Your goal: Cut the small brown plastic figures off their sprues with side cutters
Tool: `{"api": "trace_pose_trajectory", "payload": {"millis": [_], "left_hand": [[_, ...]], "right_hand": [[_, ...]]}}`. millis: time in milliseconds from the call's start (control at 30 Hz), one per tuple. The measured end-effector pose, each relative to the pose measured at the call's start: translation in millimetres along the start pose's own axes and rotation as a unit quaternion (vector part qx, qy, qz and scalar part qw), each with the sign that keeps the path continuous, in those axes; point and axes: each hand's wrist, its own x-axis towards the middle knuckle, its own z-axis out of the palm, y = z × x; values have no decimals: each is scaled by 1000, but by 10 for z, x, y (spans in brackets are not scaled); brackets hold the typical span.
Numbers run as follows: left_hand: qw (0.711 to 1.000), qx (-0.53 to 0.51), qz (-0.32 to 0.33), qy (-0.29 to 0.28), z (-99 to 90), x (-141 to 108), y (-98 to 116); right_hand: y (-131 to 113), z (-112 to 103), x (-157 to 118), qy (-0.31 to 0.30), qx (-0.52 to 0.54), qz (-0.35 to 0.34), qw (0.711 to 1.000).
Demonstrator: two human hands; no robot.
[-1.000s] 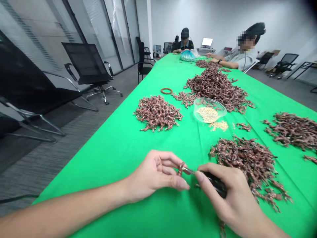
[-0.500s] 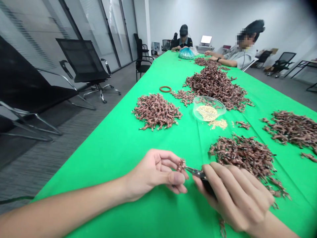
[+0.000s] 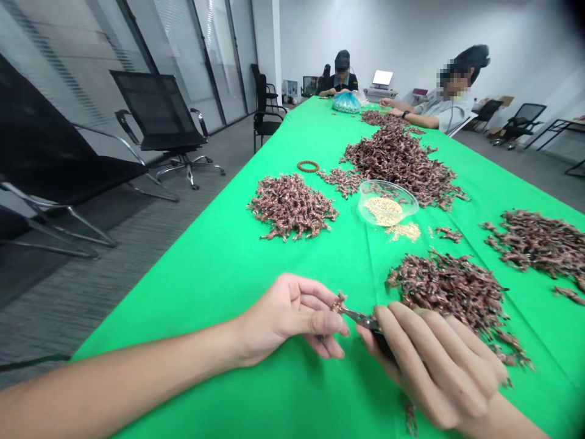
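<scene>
Between the thumb and fingers of my left hand [image 3: 292,317] is a small brown figurine [image 3: 339,302], its top poking out above the fingertips. My right hand [image 3: 439,360] is wrapped round black-handled pliers [image 3: 363,319], whose thin metal tips touch the figurine. Just beyond my right hand lies a heap of similar brown figurines [image 3: 450,292]. Another pile [image 3: 292,207] sits past my left hand. A clear plastic bowl [image 3: 387,204] holds small pale-gold pieces, and more of these pieces [image 3: 404,231] are spilled beside it.
The green-covered table [image 3: 219,262] also bears a large central figurine heap [image 3: 402,158], a right-hand pile [image 3: 543,241], a brown beaded ring [image 3: 308,166] and a blue bag [image 3: 346,102]. Two people sit around the far part. Black chairs [image 3: 159,110] stand at left.
The figurine in my left fingers has turned slightly, with the plier tips still at it. The whole view has shifted a little; both hands keep nearly the same pose.
</scene>
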Motion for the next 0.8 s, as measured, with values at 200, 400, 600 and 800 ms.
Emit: {"api": "trace_pose_trajectory", "payload": {"millis": [200, 400, 600, 800], "left_hand": [[1000, 1, -1, -8, -11, 4, -11], [1000, 11, 1, -7, 7, 9, -24], [998, 37, 40, 15, 31, 8, -96], [996, 58, 43, 44, 31, 6, -120]], "right_hand": [[0, 1, -7, 6, -7, -10, 1000], [-33, 2, -37, 6, -3, 8, 1000], [-112, 38, -28, -32, 70, 112, 991], [-137, 58, 12, -135, 259, 277, 915]]}}
